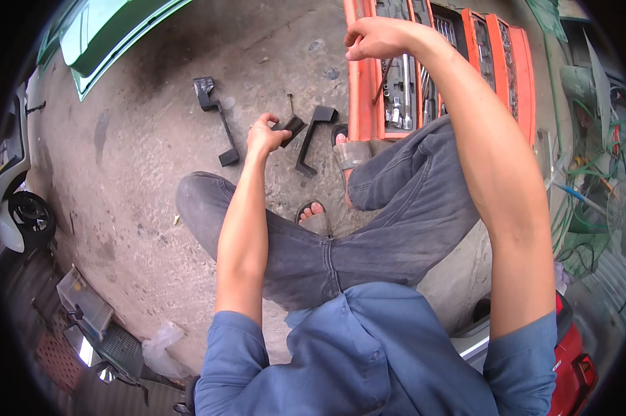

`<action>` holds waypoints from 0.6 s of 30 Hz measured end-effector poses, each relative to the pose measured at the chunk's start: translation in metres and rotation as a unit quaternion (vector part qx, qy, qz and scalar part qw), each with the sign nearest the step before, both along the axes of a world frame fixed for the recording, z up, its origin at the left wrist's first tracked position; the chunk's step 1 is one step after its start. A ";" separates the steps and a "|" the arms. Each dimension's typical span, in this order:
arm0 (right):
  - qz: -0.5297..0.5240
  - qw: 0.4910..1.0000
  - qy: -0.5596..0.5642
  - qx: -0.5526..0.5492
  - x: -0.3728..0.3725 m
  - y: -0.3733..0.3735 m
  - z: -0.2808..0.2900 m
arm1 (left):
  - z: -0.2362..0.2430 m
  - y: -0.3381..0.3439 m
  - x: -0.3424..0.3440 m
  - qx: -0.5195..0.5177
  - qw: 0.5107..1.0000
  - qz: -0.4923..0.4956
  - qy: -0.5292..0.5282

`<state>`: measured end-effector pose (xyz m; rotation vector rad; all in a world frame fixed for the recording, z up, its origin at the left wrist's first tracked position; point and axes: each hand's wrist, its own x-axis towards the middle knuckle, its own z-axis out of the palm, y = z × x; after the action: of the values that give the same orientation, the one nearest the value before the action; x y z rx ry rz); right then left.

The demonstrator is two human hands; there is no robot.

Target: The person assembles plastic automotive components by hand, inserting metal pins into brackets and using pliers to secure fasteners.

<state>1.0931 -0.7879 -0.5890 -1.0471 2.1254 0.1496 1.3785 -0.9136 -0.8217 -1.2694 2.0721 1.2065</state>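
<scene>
My left hand (268, 135) is closed on a small black part (291, 131) just above the concrete floor, with a thin metal rod sticking up behind it. Two black angled brackets lie either side, one to the left (225, 128), the other to the right (306, 142). Further up, my right hand (372, 38) is over the open red toolbox (360, 104), fingers curled; whether they hold anything is hidden. Sockets and metal tools (398, 111) fill its trays.
A pale green panel (101, 38) is at the upper left, vehicle parts (18, 222) at the left edge. A plastic bag (160, 347) lies lower left. Green hoses and a fan guard (611, 201) crowd the right, with a red vehicle (569, 353) below.
</scene>
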 end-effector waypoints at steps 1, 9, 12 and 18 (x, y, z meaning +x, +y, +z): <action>-0.001 0.998 -0.050 -0.035 0.003 -0.002 -0.009 | 0.008 -0.001 0.000 0.087 0.992 0.077 0.053; 0.029 0.971 -0.233 -0.045 0.028 -0.027 0.002 | 0.134 0.025 -0.039 0.425 0.756 0.287 0.406; 0.019 0.958 -0.275 -0.074 0.022 -0.034 0.003 | 0.136 0.036 -0.045 0.476 0.689 0.285 0.467; -0.045 0.956 -0.212 -0.200 0.014 -0.032 0.013 | 0.008 0.044 -0.007 -0.007 0.997 -0.058 0.047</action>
<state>1.1073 -0.8202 -0.5760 -1.0878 1.8362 -0.5258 1.3714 -0.8698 -0.8138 -1.0999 2.1927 1.2234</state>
